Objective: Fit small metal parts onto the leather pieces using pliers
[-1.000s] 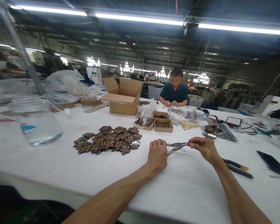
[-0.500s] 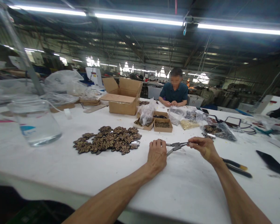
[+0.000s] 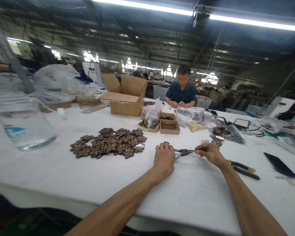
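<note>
My left hand (image 3: pixel 164 159) is closed round the handles of small metal pliers (image 3: pixel 184 152) above the white table (image 3: pixel 64 170). The pliers' jaws point right to my right hand (image 3: pixel 208 151), whose fingers pinch something too small to make out at the jaw tips. A small dark ornament (image 3: pixel 166 143) shows just beyond my left fingers. To the left lies a spread of several brown patterned flat pieces (image 3: pixel 110 147).
Yellow-handled pliers (image 3: pixel 242 167) lie right of my right wrist, a black flat object (image 3: pixel 281 165) farther right. A clear jar (image 3: pixel 21 123), an open cardboard box (image 3: pixel 124 98), small trays of beads (image 3: pixel 169 127) and plastic bags stand behind. A person (image 3: pixel 182 93) sits opposite.
The view has tilted, so everything sits slightly higher and leftward in the frame. Both hands keep the same hold on the pliers and the small piece.
</note>
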The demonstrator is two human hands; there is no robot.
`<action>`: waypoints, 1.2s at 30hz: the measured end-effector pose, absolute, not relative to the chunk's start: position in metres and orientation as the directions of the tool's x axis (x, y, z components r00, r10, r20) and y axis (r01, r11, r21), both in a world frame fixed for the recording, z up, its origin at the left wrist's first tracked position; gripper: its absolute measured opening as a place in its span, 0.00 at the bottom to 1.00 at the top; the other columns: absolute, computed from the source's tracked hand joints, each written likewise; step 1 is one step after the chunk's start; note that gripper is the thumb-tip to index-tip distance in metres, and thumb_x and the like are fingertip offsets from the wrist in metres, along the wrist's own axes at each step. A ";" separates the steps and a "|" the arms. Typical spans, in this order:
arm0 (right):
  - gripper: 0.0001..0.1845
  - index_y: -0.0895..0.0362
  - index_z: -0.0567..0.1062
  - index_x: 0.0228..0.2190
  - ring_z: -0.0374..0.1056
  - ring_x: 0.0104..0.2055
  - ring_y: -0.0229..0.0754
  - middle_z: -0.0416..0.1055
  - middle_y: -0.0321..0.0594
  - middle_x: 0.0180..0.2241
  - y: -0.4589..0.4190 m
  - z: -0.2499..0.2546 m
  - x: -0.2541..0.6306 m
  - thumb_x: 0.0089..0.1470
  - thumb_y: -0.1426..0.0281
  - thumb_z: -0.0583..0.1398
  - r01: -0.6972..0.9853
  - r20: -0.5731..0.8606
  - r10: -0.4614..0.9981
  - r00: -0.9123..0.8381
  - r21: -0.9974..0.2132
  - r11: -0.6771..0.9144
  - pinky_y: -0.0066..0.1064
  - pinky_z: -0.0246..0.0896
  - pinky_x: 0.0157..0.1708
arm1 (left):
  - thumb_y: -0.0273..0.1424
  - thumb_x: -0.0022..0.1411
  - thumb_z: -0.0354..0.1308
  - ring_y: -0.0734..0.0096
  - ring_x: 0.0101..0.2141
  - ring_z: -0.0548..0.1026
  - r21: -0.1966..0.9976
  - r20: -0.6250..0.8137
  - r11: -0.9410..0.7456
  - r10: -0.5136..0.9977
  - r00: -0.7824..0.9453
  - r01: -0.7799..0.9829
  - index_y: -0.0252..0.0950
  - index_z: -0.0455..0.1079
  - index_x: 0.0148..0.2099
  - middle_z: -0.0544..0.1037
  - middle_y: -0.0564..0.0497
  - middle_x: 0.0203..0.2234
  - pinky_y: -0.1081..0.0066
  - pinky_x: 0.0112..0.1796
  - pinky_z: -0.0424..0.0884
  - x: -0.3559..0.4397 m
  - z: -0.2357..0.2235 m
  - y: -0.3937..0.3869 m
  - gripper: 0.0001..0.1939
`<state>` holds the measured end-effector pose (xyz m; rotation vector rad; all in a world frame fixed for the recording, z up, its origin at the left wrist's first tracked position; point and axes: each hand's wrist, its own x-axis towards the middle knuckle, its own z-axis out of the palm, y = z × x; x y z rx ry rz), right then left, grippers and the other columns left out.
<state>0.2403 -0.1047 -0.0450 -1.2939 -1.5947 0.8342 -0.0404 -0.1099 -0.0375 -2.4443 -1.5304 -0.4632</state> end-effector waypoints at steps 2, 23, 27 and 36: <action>0.20 0.59 0.84 0.34 0.69 0.25 0.41 0.78 0.40 0.25 -0.104 -0.047 0.242 0.46 0.56 0.71 0.412 0.215 0.972 -0.091 -0.881 0.233 0.32 0.65 0.26 | 0.22 0.45 0.61 0.49 0.49 0.65 -0.008 0.319 -0.466 0.837 0.444 0.885 0.32 0.64 0.53 0.68 0.35 0.50 0.55 0.47 0.64 -0.044 -0.037 -0.106 0.29; 0.13 0.56 0.84 0.35 0.75 0.32 0.51 0.82 0.44 0.31 -0.095 -0.064 0.269 0.46 0.68 0.65 0.737 0.288 0.952 -0.105 -0.620 0.268 0.40 0.69 0.37 | 0.19 0.44 0.59 0.52 0.47 0.66 0.217 0.283 -0.426 0.888 0.361 0.878 0.31 0.63 0.50 0.70 0.36 0.47 0.58 0.45 0.67 -0.052 -0.021 -0.095 0.27; 0.12 0.55 0.84 0.35 0.76 0.33 0.51 0.82 0.43 0.31 -0.090 -0.072 0.258 0.46 0.67 0.65 0.735 0.299 0.953 -0.046 -0.636 0.235 0.40 0.70 0.37 | 0.19 0.44 0.59 0.53 0.47 0.66 0.235 0.295 -0.420 0.890 0.347 0.877 0.32 0.63 0.49 0.70 0.36 0.47 0.58 0.45 0.67 -0.051 -0.019 -0.096 0.26; 0.13 0.57 0.84 0.36 0.77 0.35 0.51 0.82 0.43 0.32 -0.083 -0.077 0.255 0.47 0.68 0.64 0.714 0.281 0.960 -0.017 -0.669 0.209 0.39 0.71 0.39 | 0.19 0.44 0.59 0.53 0.47 0.66 0.213 0.283 -0.388 0.903 0.323 0.897 0.31 0.62 0.48 0.70 0.37 0.46 0.59 0.46 0.68 -0.049 -0.020 -0.095 0.26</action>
